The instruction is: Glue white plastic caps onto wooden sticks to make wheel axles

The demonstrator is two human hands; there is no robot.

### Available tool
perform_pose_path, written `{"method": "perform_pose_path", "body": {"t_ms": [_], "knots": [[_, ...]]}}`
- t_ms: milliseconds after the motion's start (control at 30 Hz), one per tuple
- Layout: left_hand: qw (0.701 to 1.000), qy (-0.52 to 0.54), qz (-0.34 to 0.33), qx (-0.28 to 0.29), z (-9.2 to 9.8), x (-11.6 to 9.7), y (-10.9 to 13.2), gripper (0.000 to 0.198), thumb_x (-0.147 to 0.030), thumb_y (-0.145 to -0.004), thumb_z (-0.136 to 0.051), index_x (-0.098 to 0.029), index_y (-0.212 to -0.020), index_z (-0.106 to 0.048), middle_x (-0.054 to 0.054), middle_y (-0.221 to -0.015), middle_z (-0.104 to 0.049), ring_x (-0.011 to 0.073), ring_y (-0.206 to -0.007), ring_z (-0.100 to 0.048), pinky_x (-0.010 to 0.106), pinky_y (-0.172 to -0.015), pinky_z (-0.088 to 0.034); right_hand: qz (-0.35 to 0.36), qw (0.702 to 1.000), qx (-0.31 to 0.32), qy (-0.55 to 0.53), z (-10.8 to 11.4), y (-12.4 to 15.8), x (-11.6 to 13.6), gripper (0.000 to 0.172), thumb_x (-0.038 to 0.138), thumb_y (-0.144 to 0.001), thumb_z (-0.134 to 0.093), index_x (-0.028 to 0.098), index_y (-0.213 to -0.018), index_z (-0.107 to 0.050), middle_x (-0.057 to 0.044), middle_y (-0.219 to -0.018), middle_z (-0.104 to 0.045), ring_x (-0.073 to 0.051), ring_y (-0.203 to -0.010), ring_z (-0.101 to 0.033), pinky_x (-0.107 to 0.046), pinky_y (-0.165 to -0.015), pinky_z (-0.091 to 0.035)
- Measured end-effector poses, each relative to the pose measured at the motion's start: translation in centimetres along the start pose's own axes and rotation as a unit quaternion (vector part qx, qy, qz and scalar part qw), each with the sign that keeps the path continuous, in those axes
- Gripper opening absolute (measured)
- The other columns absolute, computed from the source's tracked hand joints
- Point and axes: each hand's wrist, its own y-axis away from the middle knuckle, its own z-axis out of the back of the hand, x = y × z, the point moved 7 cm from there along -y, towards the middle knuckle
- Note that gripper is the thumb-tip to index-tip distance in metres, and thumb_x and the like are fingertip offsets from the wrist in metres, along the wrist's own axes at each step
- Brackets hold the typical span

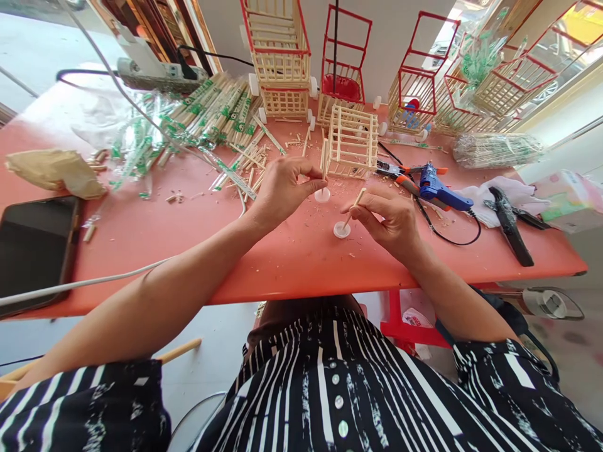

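My right hand (389,220) pinches a short wooden stick (357,204) at a slant. The stick's lower end meets a small white plastic disc (342,230) on the table. To its left, my left hand (289,188) is closed at the fingertips around another thin wooden stick (325,164), held upright. Just below those fingertips is a second white disc (322,195); whether the stick is joined to it I cannot tell. Behind both hands stands a small cage-like frame of wooden sticks (352,143).
Stick carts with red edges and white wheels, such as this cart (285,75), line the back. Wrapped chopsticks (221,107) lie at left near a phone (38,251). A blue glue gun (443,188), pliers (389,167) and a black clamp (511,226) lie at right.
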Motion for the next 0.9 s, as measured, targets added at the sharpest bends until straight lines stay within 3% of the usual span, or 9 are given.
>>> {"method": "perform_pose_path", "body": {"t_ms": [333,567,900], "knots": [[0.999,-0.029,0.026,0.013,-0.6,0.6,-0.2,0.005,-0.023,-0.082,-0.077,-0.018,-0.078,-0.077,0.001,-0.083,-0.078,0.0159,-0.079,-0.066,0.032,-0.086,-0.050,0.001,1.000,0.000,-0.008,0.0,0.0,0.0,0.023,0.028,-0.103,-0.060,0.021,-0.085,-0.073,-0.004,-0.085,-0.076,-0.015,-0.078,-0.068,-0.030,-0.075,-0.051],[0.999,-0.022,0.039,0.009,-0.3,0.9,-0.2,0.007,-0.022,-0.079,-0.080,-0.017,-0.083,-0.078,0.002,-0.084,-0.078,0.0158,-0.078,-0.067,0.030,-0.082,-0.051,-0.001,1.000,0.003,-0.006,0.0,0.0,0.0,0.025,0.030,-0.103,-0.059,0.022,-0.083,-0.072,-0.003,-0.083,-0.075,-0.016,-0.079,-0.068,-0.031,-0.076,-0.052],[0.999,-0.007,0.049,-0.022,0.7,0.8,0.2,0.034,-0.009,-0.075,-0.075,-0.018,-0.107,-0.074,-0.002,-0.079,-0.072,0.0138,-0.076,-0.063,0.029,-0.077,-0.049,0.007,1.000,-0.001,0.003,0.0,-0.1,0.0,0.022,0.029,-0.103,-0.060,0.021,-0.086,-0.072,-0.004,-0.087,-0.076,-0.016,-0.079,-0.068,-0.032,-0.077,-0.050]]}}
